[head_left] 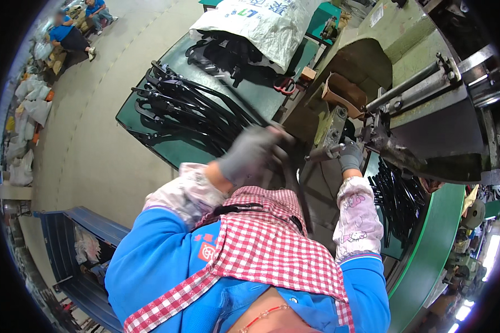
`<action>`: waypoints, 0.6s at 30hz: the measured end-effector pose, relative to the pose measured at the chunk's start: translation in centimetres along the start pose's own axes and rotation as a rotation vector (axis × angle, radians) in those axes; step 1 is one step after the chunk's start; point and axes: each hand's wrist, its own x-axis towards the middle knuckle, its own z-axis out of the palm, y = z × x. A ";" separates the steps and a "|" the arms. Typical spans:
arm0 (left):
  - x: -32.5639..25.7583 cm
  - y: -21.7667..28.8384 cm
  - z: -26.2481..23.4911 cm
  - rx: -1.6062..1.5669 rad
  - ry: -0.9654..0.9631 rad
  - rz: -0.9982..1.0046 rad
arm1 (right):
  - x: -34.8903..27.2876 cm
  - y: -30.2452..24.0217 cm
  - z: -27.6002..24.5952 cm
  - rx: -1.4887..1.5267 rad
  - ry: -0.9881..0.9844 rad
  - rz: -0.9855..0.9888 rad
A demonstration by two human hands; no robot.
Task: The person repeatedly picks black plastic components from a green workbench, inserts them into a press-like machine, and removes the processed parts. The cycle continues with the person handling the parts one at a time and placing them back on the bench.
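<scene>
- Evidently, we keep the long black straps [197,111] bundled lengthwise on the green surface [172,58] to our left, probably so that single pieces can be drawn off without tangling.
- Our left hand [249,152], in a grey glove, is badly blurred between that bundle and the machine [405,33]; a smeared black strip [292,175] hangs just beside it, but we cannot tell whether the fingers are closed on it.
- Our right hand [350,156], gloved too, is up at the machine's working end, just beside a metal cylinder [325,152]; its fingertips are hidden, so we cannot tell what, if anything, it grips. Staying this near the tooling would suit steadying a piece there.
- A second bundle of black strips [399,194] lies to the right, below the machine, likely kept apart to stop the two lots mixing.
- The white sack [261,25] sits at the far end, with more black pieces spilling out under its edge, and red-handled scissors [284,85] lie near it, within easy reach, we judge.
- The straps look slender, dark and glossy, with hooked or looped ends toward the left.
</scene>
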 end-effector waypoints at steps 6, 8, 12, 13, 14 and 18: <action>0.2 2.1 -20.1 -0.047 0.369 -0.056 | -0.9 1.6 1.9 -0.046 0.287 -0.256; -0.2 3.0 -22.7 0.316 0.260 -0.210 | -1.7 1.3 1.9 0.041 0.397 -0.343; 3.5 6.9 -18.3 0.935 0.335 -0.189 | -2.3 2.5 3.0 0.177 0.417 -0.390; 6.1 7.1 -18.7 1.208 0.383 -0.058 | -2.5 2.6 3.1 0.189 0.397 -0.385; 8.8 6.8 -19.1 1.508 0.436 0.324 | -2.6 2.8 3.1 0.200 0.379 -0.373; 21.4 6.5 -23.4 1.776 0.357 -0.117 | -2.6 3.0 3.0 0.232 0.341 -0.351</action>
